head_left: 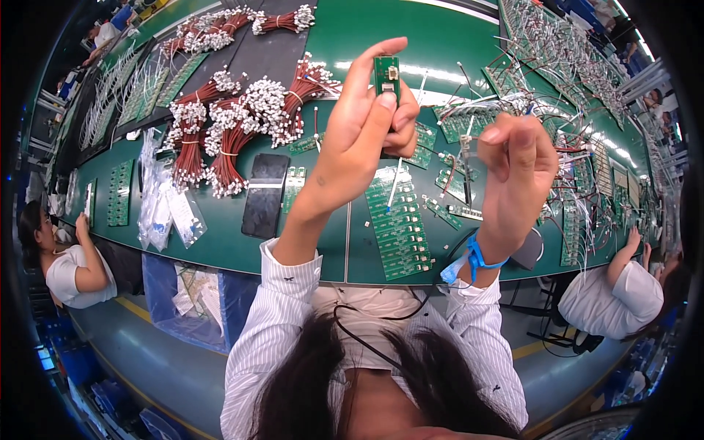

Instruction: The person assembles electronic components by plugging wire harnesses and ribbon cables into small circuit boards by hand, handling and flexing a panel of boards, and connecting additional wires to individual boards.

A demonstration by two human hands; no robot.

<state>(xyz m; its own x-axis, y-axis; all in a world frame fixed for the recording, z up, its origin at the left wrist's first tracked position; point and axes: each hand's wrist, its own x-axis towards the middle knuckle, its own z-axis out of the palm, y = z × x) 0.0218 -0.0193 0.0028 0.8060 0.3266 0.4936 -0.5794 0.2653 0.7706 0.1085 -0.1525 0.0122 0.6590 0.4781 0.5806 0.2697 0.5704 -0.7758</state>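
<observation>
One small green circuit board [386,76] pinched in left hand [367,125], right hand [517,172] loosely curled, empty.

I see both my forearms coming up from the lower edge, sleeves striped white and pushed back at the cuffs. My left hand [363,121] is raised highest, wrist bent, index finger stretched straight up and thumb pressed opposite it, pinching; the other fingers curl in behind. My right hand [517,172] sits just beside it and a little lower, back of the hand toward me, fingers curled down into a loose fist, a blue strap around its wrist.
</observation>
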